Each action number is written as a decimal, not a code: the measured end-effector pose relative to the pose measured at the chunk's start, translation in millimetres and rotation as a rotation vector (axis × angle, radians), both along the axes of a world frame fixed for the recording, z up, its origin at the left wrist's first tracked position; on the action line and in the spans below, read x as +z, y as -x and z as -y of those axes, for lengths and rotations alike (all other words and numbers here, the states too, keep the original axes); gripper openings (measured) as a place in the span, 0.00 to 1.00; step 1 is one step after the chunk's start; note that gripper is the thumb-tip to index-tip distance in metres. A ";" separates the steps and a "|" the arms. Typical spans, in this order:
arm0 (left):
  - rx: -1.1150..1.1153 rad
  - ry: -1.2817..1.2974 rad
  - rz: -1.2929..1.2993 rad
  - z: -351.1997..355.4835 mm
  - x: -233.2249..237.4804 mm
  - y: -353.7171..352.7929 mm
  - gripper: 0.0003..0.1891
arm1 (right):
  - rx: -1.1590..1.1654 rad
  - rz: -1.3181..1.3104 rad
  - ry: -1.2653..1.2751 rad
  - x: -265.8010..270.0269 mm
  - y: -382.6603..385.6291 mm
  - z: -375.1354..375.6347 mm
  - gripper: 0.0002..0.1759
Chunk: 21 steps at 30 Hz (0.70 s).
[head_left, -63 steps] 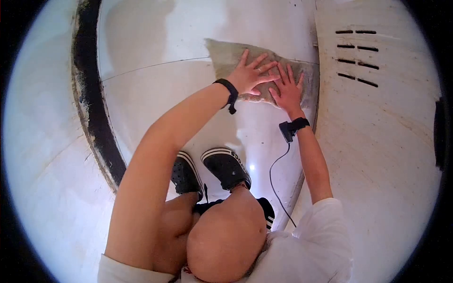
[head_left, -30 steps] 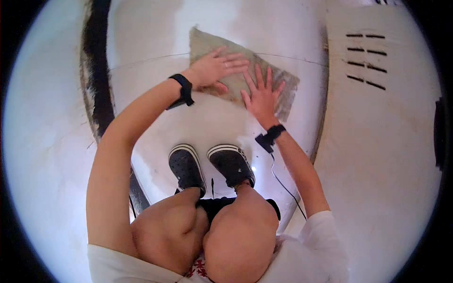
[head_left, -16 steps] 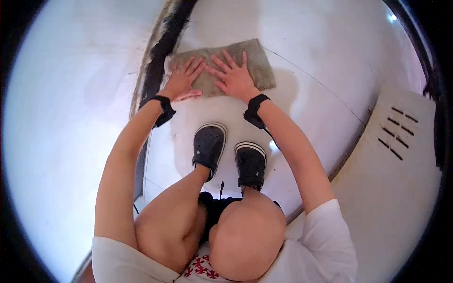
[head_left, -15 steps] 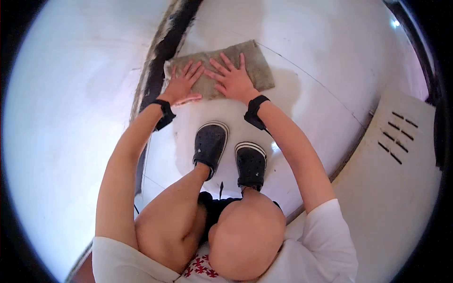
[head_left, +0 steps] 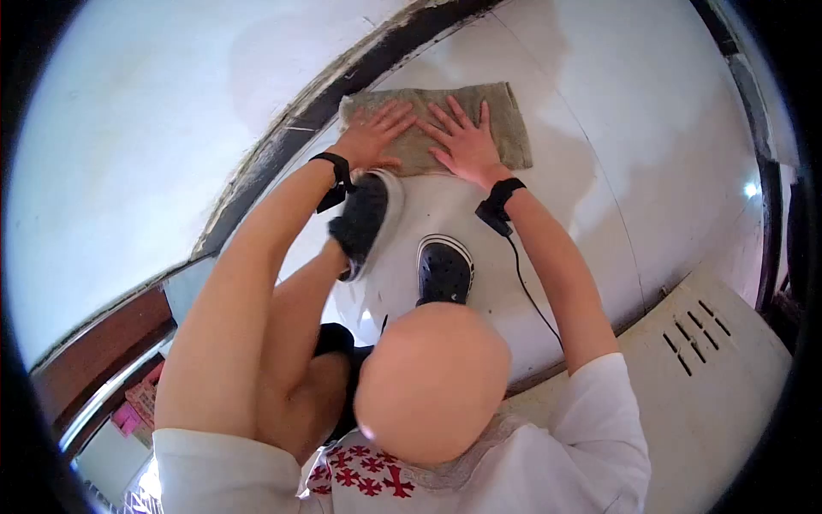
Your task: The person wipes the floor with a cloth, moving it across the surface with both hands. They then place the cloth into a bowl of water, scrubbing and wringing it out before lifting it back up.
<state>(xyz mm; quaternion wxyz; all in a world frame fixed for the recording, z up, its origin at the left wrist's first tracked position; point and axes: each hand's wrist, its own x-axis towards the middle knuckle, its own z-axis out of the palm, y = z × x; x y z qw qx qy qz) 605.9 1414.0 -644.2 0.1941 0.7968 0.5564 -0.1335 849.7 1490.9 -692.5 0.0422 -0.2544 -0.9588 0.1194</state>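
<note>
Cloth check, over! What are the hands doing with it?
Left hand and right hand both open, pressed flat on the cloth. Cloth spread on the white floor, left end beside the dark wall strip. Black shoes close behind the hands.

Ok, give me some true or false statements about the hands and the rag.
1. The left hand and right hand lie flat on the rag. True.
2. The rag is bunched up in the right hand. False: it lies spread on the floor.
3. A cable hangs from the right wristband. True.
4. The shoes are white. False: they are black with pale rims.
5. The rag lies close to the dark strip. True.
</note>
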 end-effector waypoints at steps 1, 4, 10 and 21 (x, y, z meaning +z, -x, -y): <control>-0.021 0.020 -0.012 0.8 0.2 4.1 0.47 | 0.008 -0.010 0.001 1.1 -1.4 2.3 0.32; -0.036 0.040 0.016 -8.7 6.2 19.3 0.40 | 0.031 -0.017 -0.028 1.8 -2.0 -3.4 0.32; -0.117 -0.138 0.188 -26.3 18.3 29.0 0.31 | 0.023 0.039 -0.043 11.2 1.2 0.0 0.31; 0.089 -0.320 0.414 30.7 -43.8 -12.4 0.34 | 0.070 0.302 -0.020 33.0 13.7 -3.6 0.32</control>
